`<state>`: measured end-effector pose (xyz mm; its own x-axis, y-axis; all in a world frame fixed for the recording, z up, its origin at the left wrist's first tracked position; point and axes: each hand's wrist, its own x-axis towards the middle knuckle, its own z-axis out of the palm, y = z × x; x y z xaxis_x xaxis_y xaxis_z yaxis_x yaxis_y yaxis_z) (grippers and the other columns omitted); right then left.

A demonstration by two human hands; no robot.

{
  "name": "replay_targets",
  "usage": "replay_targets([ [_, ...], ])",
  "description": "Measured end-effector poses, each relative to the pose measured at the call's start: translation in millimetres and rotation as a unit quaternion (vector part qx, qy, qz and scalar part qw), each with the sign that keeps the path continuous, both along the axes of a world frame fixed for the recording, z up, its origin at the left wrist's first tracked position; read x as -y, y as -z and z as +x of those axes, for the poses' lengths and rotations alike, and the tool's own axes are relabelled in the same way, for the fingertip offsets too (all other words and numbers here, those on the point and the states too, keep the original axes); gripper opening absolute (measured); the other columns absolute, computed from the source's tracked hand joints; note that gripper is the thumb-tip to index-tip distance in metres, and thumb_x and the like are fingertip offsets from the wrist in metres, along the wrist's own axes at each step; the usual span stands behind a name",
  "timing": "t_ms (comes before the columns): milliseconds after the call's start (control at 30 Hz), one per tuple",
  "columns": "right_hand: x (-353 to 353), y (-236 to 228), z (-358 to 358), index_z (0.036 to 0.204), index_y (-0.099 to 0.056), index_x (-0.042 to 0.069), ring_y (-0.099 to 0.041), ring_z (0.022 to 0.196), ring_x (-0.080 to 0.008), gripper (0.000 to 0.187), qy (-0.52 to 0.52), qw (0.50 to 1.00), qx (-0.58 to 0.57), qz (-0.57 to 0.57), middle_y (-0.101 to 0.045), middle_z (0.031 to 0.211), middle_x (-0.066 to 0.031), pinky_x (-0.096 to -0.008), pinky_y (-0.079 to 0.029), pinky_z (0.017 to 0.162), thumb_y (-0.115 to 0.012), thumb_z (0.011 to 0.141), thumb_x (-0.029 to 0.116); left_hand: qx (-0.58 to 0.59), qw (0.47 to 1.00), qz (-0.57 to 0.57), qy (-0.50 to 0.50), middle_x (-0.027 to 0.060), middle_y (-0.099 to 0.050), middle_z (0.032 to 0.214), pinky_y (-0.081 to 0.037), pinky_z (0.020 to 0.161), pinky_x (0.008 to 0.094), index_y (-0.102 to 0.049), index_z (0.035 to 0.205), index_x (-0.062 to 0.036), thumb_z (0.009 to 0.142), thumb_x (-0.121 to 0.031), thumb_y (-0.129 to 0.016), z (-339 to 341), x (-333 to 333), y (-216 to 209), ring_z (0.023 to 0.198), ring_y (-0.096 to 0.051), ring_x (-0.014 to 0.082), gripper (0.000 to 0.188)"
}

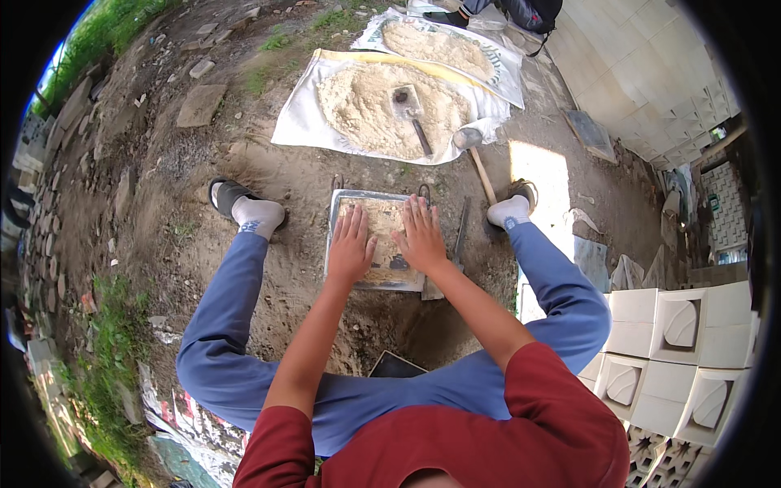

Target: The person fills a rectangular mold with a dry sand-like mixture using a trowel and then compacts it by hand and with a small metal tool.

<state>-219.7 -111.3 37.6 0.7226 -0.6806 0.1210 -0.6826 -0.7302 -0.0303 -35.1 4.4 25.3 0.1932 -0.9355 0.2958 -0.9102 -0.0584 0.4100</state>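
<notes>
A square metal-edged mould (pixel 381 286) lies on the ground between my feet, with pale sandy mix (pixel 382 232) spread over its face. Dark patches show through the mix near its lower side. My left hand (pixel 351 246) rests flat on the left part, fingers stretched forward. On the right part lies my right hand (pixel 421 237), palm down with the fingers extended. Neither hand holds anything. Close by on the right is a long, thin dark tool (pixel 462 232), its lower end partly hidden by my forearm.
Ahead, two white sacks (pixel 294 122) lie spread under heaps of pale mix (pixel 358 98). A scoop-like trowel (pixel 421 134) rests on the nearer heap. A mallet (pixel 482 172) lies beside my right foot. Cream patterned blocks (pixel 639 321) are stacked at right. Another person's foot (pixel 446 18) shows far ahead.
</notes>
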Motion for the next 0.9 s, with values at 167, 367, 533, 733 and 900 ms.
replay_targets([
  [167,-6,4,-14,0.163,-0.028,-0.002,-0.015,0.162,-0.0304,0.081,-0.03,0.999,-0.018,-0.027,-0.022,0.173,-0.0182,-0.0538,-0.009,0.131,-0.04,0.108,0.057,-0.006,0.999,-0.002,0.037,0.0164,-0.031,0.17,-0.021,0.13,0.0478,-0.035,0.161,-0.0028,0.104,-0.031,-0.048,7,-3,4,0.158,-0.026,0.0349,0.065],
  [367,-35,-7,-38,0.161,-0.033,-0.003,-0.017,0.161,-0.0327,0.08,-0.121,0.992,0.007,0.046,-0.026,0.171,-0.0194,-0.0548,-0.011,0.13,-0.046,0.106,0.054,0.019,0.996,0.041,0.072,0.0161,-0.026,0.172,-0.019,0.13,0.0479,-0.028,0.165,-0.004,0.108,-0.035,-0.043,3,-35,0,0.159,-0.023,0.0346,0.066],
  [533,-50,-8,-51,0.16,-0.034,-0.004,-0.022,0.159,-0.0359,0.079,-0.138,0.986,0.046,0.079,-0.029,0.169,-0.0219,-0.0556,-0.013,0.129,-0.047,0.106,0.053,0.03,0.994,0.02,0.101,0.0159,-0.024,0.173,-0.016,0.13,0.0469,-0.026,0.166,-0.0043,0.109,-0.035,-0.04,-2,-39,-3,0.16,-0.021,0.035,0.066],
  [733,-36,-12,-66,0.158,-0.035,-0.006,-0.026,0.156,-0.0437,0.071,-0.12,0.98,0.092,0.13,-0.031,0.166,-0.028,-0.0585,-0.014,0.128,-0.046,0.109,0.043,0.01,0.994,0.031,0.108,0.0147,-0.023,0.173,-0.015,0.131,0.0468,-0.026,0.166,-0.0045,0.109,-0.037,-0.041,-4,-4,-9,0.161,-0.019,0.0329,0.067],
  [900,-14,18,-102,0.157,-0.037,-0.005,-0.032,0.153,-0.0434,0.065,0.082,0.976,0.178,0.095,-0.039,0.161,-0.0294,-0.0602,-0.017,0.126,-0.047,0.109,0.036,0.064,0.977,0.045,0.199,0.0113,-0.023,0.174,-0.011,0.132,0.0458,-0.025,0.166,-0.0069,0.109,-0.038,-0.039,-10,1,-5,0.161,-0.017,0.0318,0.066],
])
